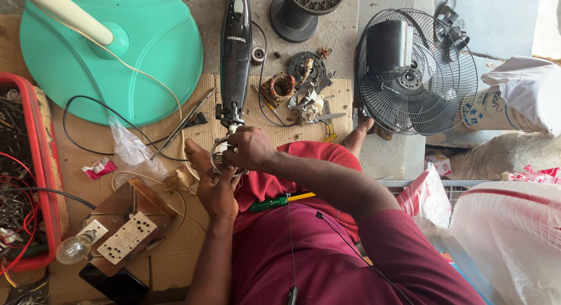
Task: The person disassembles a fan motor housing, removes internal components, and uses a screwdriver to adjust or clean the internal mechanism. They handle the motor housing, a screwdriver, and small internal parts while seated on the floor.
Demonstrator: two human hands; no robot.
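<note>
Both my hands meet over my lap at the cardboard's edge. My left hand (215, 185) cups a small round metal part with thin wires (219, 156) from below. My right hand (250, 147) closes over the same part from above, its fingers hiding most of it. Just beyond the hands lies a long black appliance body (235, 48), its lower white tip (232, 128) almost touching my right hand. A green-handled screwdriver (270, 204) rests across my red-clothed lap.
A green fan base (152, 59) with a cream pole sits far left. A red crate of wires (44, 165) is at the left. A wooden switchboard with a bulb (120, 235), loose motor parts (298, 89), a caged fan (418, 71) and white sacks (514, 235) surround me.
</note>
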